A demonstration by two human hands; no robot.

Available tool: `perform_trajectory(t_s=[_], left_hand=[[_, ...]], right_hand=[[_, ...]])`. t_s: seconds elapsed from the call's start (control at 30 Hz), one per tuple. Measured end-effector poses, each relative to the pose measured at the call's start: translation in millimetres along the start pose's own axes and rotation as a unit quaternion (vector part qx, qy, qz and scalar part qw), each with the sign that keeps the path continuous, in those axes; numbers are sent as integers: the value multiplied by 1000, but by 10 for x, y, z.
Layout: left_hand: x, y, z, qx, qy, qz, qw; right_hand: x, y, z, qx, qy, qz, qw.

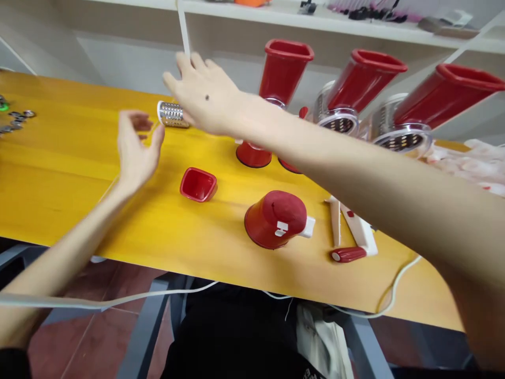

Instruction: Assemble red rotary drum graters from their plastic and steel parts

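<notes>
My left hand hovers over the left part of the table, its fingers loosely curved and apart with nothing in them. My right hand reaches across to the left with fingers spread. Between them lies a metal grater drum with a white rim; its right end is overlapped by my right hand, and I cannot tell whether they touch. Nearer me stand a small red hopper-shaped cup and a red grater base with white fittings. A white crank with a red handle lies to the right.
Assembled rotary graters with red hoppers stand along the back right, partly behind my right arm. Small metal parts lie far left. A white cable crosses the front edge. A white shelf runs behind.
</notes>
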State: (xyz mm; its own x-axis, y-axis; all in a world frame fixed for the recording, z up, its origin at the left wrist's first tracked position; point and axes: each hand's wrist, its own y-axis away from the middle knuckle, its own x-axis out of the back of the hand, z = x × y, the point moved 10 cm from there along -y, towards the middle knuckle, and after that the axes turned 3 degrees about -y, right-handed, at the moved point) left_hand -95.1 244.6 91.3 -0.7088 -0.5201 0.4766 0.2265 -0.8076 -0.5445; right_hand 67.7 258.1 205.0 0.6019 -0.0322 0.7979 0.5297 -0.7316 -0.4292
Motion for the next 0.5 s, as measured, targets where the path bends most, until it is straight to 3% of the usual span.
perform_trajectory(t_s=[0.1,0.2,0.37,0.5], left_hand=[[-316,-700,-590,97,3,2,995],[-616,-1089,-1029,160,13,5,987],[-934,-1201,-1264,188,47,-23,981],[-895,-1112,-1310,196,63,-36,978]], right_hand=[[-237,-481,458,-69,-40,12,997],[-371,-693,786,-105,-49,18,993],[-436,-778,974,-116,-63,15,991],[-390,-773,929,-98,-67,11,993]])
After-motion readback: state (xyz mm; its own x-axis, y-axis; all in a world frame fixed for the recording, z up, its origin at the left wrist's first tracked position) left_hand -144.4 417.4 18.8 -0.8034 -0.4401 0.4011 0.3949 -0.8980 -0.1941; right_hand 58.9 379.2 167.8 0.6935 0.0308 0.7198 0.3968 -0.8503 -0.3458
